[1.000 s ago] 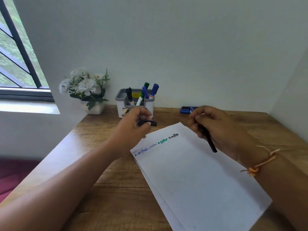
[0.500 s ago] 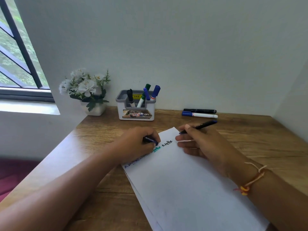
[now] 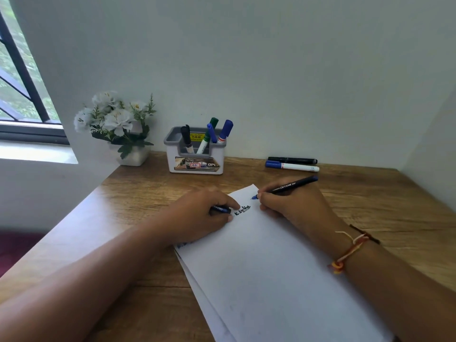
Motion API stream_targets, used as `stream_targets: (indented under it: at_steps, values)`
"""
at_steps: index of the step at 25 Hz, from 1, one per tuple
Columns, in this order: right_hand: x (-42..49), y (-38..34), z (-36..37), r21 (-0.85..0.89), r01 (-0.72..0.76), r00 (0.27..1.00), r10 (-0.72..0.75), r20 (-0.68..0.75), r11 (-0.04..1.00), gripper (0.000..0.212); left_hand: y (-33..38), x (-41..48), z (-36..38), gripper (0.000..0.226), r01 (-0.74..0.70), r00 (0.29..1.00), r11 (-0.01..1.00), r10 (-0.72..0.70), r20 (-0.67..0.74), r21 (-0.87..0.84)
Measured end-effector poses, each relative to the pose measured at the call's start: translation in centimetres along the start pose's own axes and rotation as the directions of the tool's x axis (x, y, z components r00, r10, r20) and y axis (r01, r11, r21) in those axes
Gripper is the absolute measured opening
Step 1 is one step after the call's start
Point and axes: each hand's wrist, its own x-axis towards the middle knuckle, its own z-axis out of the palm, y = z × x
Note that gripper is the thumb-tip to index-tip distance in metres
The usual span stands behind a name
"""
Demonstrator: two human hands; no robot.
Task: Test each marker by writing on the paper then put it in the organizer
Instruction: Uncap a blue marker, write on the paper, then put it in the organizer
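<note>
White paper (image 3: 271,267) lies slanted on the wooden desk, with short written marks near its far corner. My right hand (image 3: 291,206) grips a dark blue pen (image 3: 293,185), its blue tip on the paper by the corner. My left hand (image 3: 197,215) rests on the paper's left edge and holds the pen's cap (image 3: 220,209) in its fingers. A grey organizer (image 3: 196,166) stands at the back with several markers upright in it. Two more markers lie at the back right: a black one (image 3: 292,160) and a blue-capped white one (image 3: 292,166).
A small white pot of white flowers (image 3: 118,124) stands left of the organizer. White walls close the desk at the back and right. A window (image 3: 19,82) is at the far left. The desk's left edge (image 3: 61,230) drops to a dark red surface.
Both hands came down onto the paper from above it. The right hand turned the pen from pointing toward me to tip-down at the paper's far corner. The left hand settled with the cap.
</note>
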Motion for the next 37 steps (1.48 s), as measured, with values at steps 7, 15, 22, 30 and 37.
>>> stream_targets:
  at_steps: [7, 15, 22, 30, 37]
  values:
    - [0.6, 0.68, 0.29, -0.055, 0.013, 1.0, -0.012, 0.013, 0.998, 0.009, 0.23, 0.09, -0.03, 0.038, -0.012, 0.998, 0.999, 0.01, 0.056, 0.042]
    - [0.61, 0.85, 0.5, -0.12, 0.006, 1.0, -0.005, 0.011, 0.993, 0.008, 0.23, 0.01, 0.05, 0.039, -0.003, 0.998, 1.0, 0.001, 0.063, 0.03]
    - [0.62, 0.82, 0.47, -0.136, -0.01, 1.0, 0.008, -0.014, 0.991, 0.007, 0.61, -0.16, -0.13, 0.039, -0.01, 0.998, 1.0, 0.009, 0.054, 0.024]
    - [0.68, 0.84, 0.55, -0.188, -0.004, 1.0, 0.0, -0.024, 0.982, 0.006, 0.6, -0.16, -0.13, 0.039, -0.013, 0.998, 1.0, 0.011, 0.054, 0.027]
    - [0.76, 0.93, 0.52, -0.184, -0.002, 0.999, -0.004, -0.033, 0.983, 0.005, 0.78, -0.21, -0.22, 0.039, -0.006, 0.998, 0.999, 0.004, 0.06, 0.031]
